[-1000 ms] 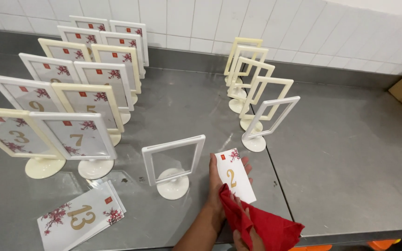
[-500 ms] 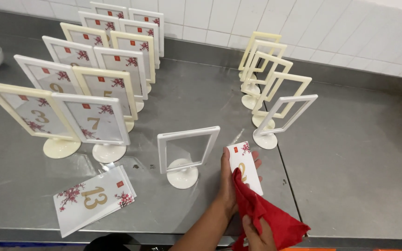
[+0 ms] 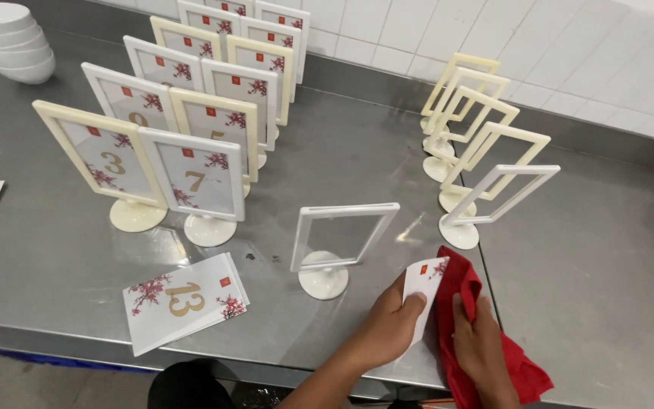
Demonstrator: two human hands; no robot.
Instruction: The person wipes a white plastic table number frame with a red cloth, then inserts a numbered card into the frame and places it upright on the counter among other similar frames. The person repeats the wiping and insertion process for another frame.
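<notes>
My left hand (image 3: 391, 326) grips a white number card (image 3: 425, 286) with red blossom print, held on edge just above the steel counter (image 3: 584, 257). My right hand (image 3: 481, 350) presses a red cloth (image 3: 459, 288) against the card's right side. An empty white table-number frame (image 3: 334, 238) on a round foot stands just left of the card. A small stack of printed number cards (image 3: 183, 301) lies flat on the counter to the left, near the front edge.
Two rows of frames filled with number cards (image 3: 194, 178) stand at the left. A row of empty cream and white frames (image 3: 478, 144) stands at the right. Stacked white bowls (image 3: 9, 42) sit at the far left. A white tiled wall (image 3: 569, 53) backs the counter.
The card has turned from facing me to nearly edge-on and dropped lower. My right hand has brought the red cloth up against it. The view has shifted, and the bowls now show.
</notes>
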